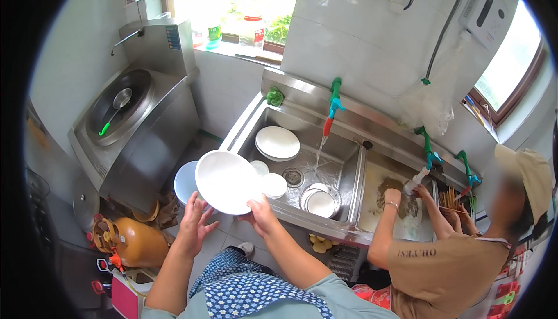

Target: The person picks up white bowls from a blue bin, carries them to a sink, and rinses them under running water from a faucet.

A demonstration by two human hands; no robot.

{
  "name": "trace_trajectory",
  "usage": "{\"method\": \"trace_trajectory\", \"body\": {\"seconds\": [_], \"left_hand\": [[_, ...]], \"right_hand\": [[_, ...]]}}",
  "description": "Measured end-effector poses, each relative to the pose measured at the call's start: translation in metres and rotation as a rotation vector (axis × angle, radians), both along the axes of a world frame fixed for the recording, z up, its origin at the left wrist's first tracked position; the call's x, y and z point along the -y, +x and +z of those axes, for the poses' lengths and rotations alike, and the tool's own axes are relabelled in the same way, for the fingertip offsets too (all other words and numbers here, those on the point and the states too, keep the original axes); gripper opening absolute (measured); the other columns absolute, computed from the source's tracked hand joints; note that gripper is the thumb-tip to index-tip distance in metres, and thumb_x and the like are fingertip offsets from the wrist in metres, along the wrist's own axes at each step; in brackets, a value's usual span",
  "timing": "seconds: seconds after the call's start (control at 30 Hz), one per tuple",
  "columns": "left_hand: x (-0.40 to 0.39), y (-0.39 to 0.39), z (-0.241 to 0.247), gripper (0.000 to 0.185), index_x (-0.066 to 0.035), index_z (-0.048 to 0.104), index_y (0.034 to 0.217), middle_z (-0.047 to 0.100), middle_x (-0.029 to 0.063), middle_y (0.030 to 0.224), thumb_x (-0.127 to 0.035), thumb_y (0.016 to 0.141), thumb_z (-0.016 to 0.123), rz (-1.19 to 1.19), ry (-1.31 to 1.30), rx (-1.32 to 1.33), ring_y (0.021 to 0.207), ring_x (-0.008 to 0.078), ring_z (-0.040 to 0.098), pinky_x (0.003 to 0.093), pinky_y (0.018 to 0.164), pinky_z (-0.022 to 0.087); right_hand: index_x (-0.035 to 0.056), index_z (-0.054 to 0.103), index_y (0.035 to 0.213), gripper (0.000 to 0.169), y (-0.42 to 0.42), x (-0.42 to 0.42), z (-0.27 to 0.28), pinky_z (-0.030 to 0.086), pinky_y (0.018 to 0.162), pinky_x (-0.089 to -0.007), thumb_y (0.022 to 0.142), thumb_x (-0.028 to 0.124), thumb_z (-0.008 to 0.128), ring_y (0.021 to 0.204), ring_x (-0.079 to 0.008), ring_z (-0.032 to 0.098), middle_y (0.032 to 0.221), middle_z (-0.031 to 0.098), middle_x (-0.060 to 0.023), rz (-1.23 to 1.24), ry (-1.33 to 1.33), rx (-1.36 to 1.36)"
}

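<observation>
A large white bowl (226,181) is tilted above the near left edge of the steel sink (305,215). My right hand (260,218) grips its lower right rim. My left hand (197,227) is at its lower left with fingers spread; whether the fingertips touch it is unclear. In the left basin, large white dishes (277,141) are stacked at the back, small white dishes (273,185) lie near the bowl, and more bowls (321,203) stand by the drain (293,177). Water runs from a tap with a red hose (328,126).
A person in a tan shirt (440,271) works at the basin to my right, hands in murky water. An orange gas cylinder (137,240) and a light blue bucket (185,183) stand at left. A wok (120,105) holding a ladle (122,99) sits on the steel stove.
</observation>
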State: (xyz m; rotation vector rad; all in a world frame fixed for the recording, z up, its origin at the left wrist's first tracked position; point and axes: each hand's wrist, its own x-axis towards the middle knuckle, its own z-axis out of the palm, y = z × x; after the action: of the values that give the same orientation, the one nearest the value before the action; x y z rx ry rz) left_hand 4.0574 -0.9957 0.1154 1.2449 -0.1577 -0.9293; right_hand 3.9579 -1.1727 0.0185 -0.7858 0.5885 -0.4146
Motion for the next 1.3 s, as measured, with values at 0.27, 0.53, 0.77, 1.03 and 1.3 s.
{"method": "trace_trajectory", "body": {"seconds": [0.27,0.53,0.77,1.03,1.3], "left_hand": [[0.088,0.106,-0.087,0.054,0.002,0.038,0.144,0.055,0.0173,0.135,-0.016,0.096,0.055,0.118,-0.037,-0.191,0.121,0.0286,0.057,0.0426,0.102,0.048],[0.123,0.21,-0.085,0.057,0.003,0.038,0.144,0.056,0.0178,0.131,-0.018,0.095,0.056,-0.002,0.052,-0.137,0.119,0.028,0.058,0.0398,0.104,0.046],[0.117,0.241,-0.092,0.06,0.002,0.037,0.145,0.056,0.0179,0.132,-0.019,0.093,0.057,0.032,0.094,-0.086,0.119,0.0274,0.057,0.0384,0.103,0.046],[0.117,0.246,-0.105,0.057,0.003,0.038,0.144,0.058,0.017,0.13,-0.017,0.094,0.056,0.0,0.115,-0.062,0.116,0.0256,0.059,0.0365,0.102,0.046],[0.127,0.236,-0.089,0.056,0.002,0.04,0.144,0.058,0.0166,0.13,-0.017,0.094,0.056,-0.02,0.164,-0.06,0.117,0.0259,0.058,0.0364,0.101,0.047]], "right_hand": [[0.0072,0.04,0.142,0.065,0.048,0.093,-0.003,0.055,0.069,-0.04,0.103,0.059,0.04,0.098,-0.0246,0.065,0.126,0.056,-0.0146,0.152,-0.101,-0.254],[0.0009,0.057,0.121,0.054,0.114,0.295,-0.176,0.052,0.053,-0.0371,0.091,0.043,0.069,0.072,-0.0268,0.063,0.095,0.06,-0.014,-0.367,0.044,-1.1],[0.0017,0.069,0.105,0.034,0.114,0.331,-0.221,0.05,0.062,-0.0442,0.079,0.022,0.078,0.074,-0.0255,0.061,0.092,0.066,-0.0098,-0.133,-0.207,-1.362],[0.0005,0.061,0.112,0.027,0.106,0.352,-0.154,0.054,0.045,-0.0437,0.085,0.007,0.059,0.081,-0.0327,0.07,0.102,0.067,-0.0188,-0.203,-0.215,-1.225],[0.0044,0.041,0.143,0.049,0.054,0.295,-0.072,0.056,0.08,-0.0449,0.096,0.011,0.053,0.111,-0.0369,0.064,0.13,0.059,-0.0244,-0.511,-0.576,-1.061]]}}
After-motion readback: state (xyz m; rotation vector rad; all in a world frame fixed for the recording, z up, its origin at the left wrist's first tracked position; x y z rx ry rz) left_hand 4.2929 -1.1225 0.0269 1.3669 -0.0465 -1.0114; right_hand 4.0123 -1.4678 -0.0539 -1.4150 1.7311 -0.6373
